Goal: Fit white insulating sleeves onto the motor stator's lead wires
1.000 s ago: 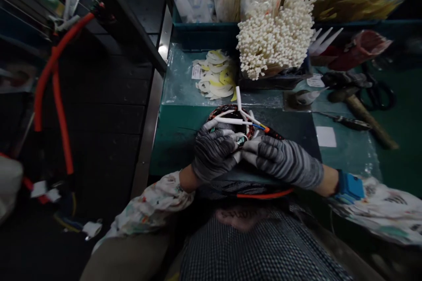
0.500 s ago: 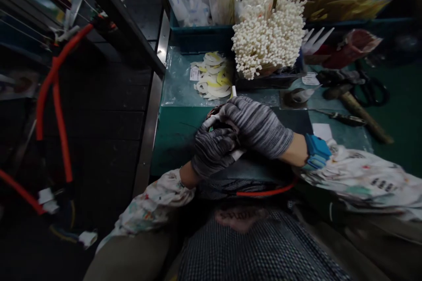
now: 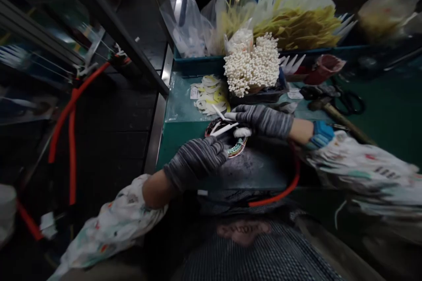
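Ring-shaped coil (image 3: 236,149), one: teal, white and dark red wound edge; lies on the green surface (image 3: 174,140), between the hands. Left near portion hidden by the left hand; the centre is too dark to read.

White tubes, two: one (image 3: 225,129) slanting across the coil, one (image 3: 217,112) rising past its far edge. How they join it cannot be made out.

Left hand (image 3: 196,162), striped grey glove: at the coil's near left side, fingers (image 3: 219,151) curled, their undersides out of sight; whether they grip the edge cannot be told.

Right hand (image 3: 265,120), matching glove: at the far right side, fingers (image 3: 233,115) stretched toward the tubes; a hold on one cannot be confirmed. White rounded form (image 3: 242,132) below: glove tip or separate part, unclear.

Red sleeved cable (image 3: 275,197), one: curves along the near side; upper end lost in shadow beneath the right wrist.

White sticks (image 3: 253,66), bundled: heads only visible.

Flat white and yellow pieces (image 3: 211,94), heaped beyond the coil.

Hammer (image 3: 343,120), one: handle end covered by the right sleeve (image 3: 372,162).
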A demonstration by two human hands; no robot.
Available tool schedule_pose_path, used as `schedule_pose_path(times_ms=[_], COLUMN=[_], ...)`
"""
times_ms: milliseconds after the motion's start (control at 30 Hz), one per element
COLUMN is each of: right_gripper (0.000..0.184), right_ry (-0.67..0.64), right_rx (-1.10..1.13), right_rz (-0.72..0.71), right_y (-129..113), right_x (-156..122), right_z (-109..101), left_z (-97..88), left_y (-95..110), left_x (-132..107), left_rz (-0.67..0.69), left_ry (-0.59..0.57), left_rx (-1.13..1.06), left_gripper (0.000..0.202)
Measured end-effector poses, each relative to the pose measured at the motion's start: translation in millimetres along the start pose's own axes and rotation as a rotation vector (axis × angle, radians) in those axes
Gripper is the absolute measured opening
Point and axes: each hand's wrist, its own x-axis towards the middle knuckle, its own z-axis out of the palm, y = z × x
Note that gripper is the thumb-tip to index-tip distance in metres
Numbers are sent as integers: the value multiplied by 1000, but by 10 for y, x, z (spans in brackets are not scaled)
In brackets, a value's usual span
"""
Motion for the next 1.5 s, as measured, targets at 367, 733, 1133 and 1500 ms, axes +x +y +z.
schedule_pose_path(times_ms=[367, 733, 1133, 1500], right_gripper=[46, 44, 21, 3], right_ry=[545, 642, 657, 1090], right_rx=[-192, -332, -551, -77], right_rz=[273, 292, 424, 228], right_y=[78, 152, -107, -715], right_x=[-786, -581, 573, -365], right_z=[461, 469, -230, -282], left_z=[432, 758, 922, 888], left_y=[23, 514, 539, 318], left_x=[-289, -68, -192, -291], left_rz=[-155, -476, -462, -375], left_ry=[350, 467, 474, 411], left_rx=[59, 2, -60, -191], left_gripper=[14, 33, 20, 31])
